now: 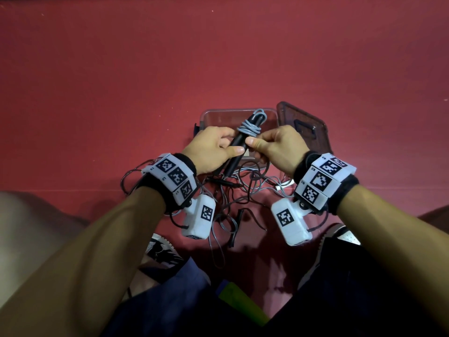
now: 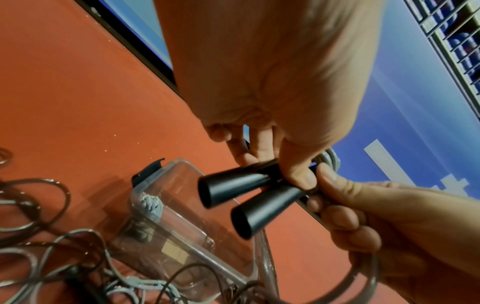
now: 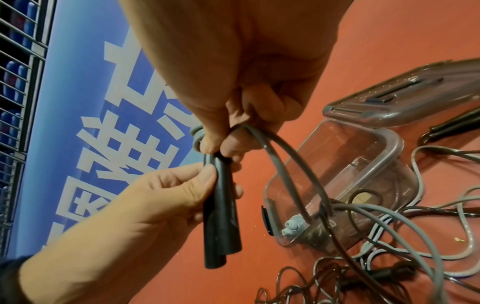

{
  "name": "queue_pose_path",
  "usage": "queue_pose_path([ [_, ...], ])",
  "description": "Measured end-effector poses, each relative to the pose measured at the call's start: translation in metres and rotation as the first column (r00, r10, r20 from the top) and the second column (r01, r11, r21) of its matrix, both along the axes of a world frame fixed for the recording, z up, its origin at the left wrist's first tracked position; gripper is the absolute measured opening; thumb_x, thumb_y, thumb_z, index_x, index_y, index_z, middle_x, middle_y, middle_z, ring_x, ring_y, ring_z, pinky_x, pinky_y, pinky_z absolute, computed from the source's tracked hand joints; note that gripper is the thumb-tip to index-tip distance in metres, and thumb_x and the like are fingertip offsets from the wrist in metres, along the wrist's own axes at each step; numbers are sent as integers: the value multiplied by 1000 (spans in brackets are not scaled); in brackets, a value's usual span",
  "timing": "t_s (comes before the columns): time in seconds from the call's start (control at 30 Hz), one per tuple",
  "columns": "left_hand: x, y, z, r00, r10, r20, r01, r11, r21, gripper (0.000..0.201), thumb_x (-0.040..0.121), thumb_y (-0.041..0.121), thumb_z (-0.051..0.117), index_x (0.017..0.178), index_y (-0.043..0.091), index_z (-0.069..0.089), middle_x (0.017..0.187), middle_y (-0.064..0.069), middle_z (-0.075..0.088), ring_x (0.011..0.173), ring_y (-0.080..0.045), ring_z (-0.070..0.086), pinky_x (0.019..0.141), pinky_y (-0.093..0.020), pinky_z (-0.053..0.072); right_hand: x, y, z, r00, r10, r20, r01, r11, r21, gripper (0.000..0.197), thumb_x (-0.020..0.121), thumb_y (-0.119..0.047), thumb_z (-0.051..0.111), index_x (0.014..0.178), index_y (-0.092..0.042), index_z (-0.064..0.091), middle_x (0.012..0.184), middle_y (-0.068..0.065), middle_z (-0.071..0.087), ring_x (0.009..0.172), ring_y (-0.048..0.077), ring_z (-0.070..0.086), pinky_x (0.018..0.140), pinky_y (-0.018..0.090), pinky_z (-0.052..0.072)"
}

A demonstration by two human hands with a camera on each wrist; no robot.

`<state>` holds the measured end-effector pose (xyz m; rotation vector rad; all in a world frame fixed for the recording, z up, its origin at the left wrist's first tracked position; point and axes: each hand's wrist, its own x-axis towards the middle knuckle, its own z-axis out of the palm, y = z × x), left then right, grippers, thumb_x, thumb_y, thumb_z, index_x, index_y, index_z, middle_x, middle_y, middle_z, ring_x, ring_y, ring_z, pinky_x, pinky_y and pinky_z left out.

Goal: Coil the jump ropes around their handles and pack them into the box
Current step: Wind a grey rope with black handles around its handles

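My left hand point(image 1: 211, 148) holds the two black handles point(image 1: 237, 148) together above the clear box point(image 1: 213, 117) on the red floor point(image 1: 97, 81). My right hand point(image 1: 278, 148) pinches the gray rope point(image 1: 249, 128) wound around them. More ropes point(image 1: 243, 190) lie tangled beside the box.

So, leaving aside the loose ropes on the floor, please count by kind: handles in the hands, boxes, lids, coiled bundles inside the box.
Black handles: 2
Clear box: 1
Lid: 1
Coiled rope bundle: 1
Total: 5
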<state>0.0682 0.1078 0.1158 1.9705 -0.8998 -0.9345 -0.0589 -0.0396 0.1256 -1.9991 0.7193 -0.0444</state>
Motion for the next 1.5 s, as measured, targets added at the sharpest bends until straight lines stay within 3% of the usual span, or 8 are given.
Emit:
queue_pose_path([
  [0.1, -2, 0, 3, 991, 17, 129, -22, 999, 36, 8, 95, 24, 68, 96, 19, 74, 75, -5, 72, 65, -16, 62, 75, -39, 55, -1, 1, 4, 1000, 11, -25, -11, 1000, -5, 44, 90, -46, 68, 60, -14, 69, 53, 0, 67, 50, 10, 61, 60, 24, 50],
  [0.23, -7, 1, 5, 974, 35, 225, -56, 994, 91, 9, 95, 29, 69, 91, 24, 75, 51, 15, 44, 50, -2, 42, 59, -24, 38, 0, 5, 6, 966, 158, -203, -183, 977, -110, 32, 90, -34, 69, 70, -10, 65, 69, 3, 71, 69, 20, 66, 67, 30, 52],
  [0.43, 0, 3, 8, 959, 132, 249, -159, 983, 94, 15, 93, 33, 72, 105, 28, 78, 84, 3, 78, 85, -15, 73, 84, -37, 58, -5, 13, 20, 961, 249, -118, -232, 962, 142, 29, 93, -4, 64, 66, -12, 62, 86, 18, 75, 40, -2, 50, 42, 9, 33],
  [0.57, 0, 3, 12, 943, 115, 312, -160, 979, 123, 18, 93, 35, 71, 108, 29, 78, 87, -1, 78, 85, -18, 72, 83, -35, 58, -2, 13, 15, 940, 285, -190, -288, 957, 9, 13, 93, -12, 61, 84, -8, 69, 85, 17, 72, 64, 15, 61, 61, 30, 50],
  [0.77, -5, 2, 14, 885, -112, 453, -21, 961, 277, 28, 94, 41, 67, 122, 41, 71, 61, 11, 57, 75, -23, 57, 80, -33, 39, -3, 8, 19, 887, 344, -308, -410, 893, -186, 28, 100, -23, 53, 76, -14, 65, 72, 1, 65, 68, 17, 58, 61, 22, 38],
  [0.9, -4, 2, 10, 808, -256, 531, 64, 933, 353, 28, 95, 45, 65, 122, 47, 68, 89, 10, 70, 100, -23, 52, 88, -34, 27, -3, 6, 19, 895, 333, -298, -399, 896, -197, 23, 96, -27, 62, 81, -15, 74, 67, 1, 66, 64, 16, 57, 48, 7, 33],
  [1.23, -7, 3, 11, 742, -479, 468, 227, 838, 497, 34, 93, 41, 68, 127, 42, 67, 86, 13, 54, 118, -21, 39, 95, -37, 25, 4, 6, 7, 917, 351, -191, -372, 924, -88, 13, 86, -12, 72, 88, -25, 73, 72, -11, 70, 60, -5, 57, 70, 17, 46],
  [1.5, 0, 2, 13, 779, -452, 435, 257, 863, 436, 27, 92, 33, 72, 117, 42, 71, 98, 9, 66, 113, -16, 35, 93, -37, 21, 4, -4, 1, 941, 329, -76, -335, 939, -76, 11, 87, -28, 74, 77, -25, 68, 68, -5, 71, 66, 14, 67, 73, 37, 58],
])
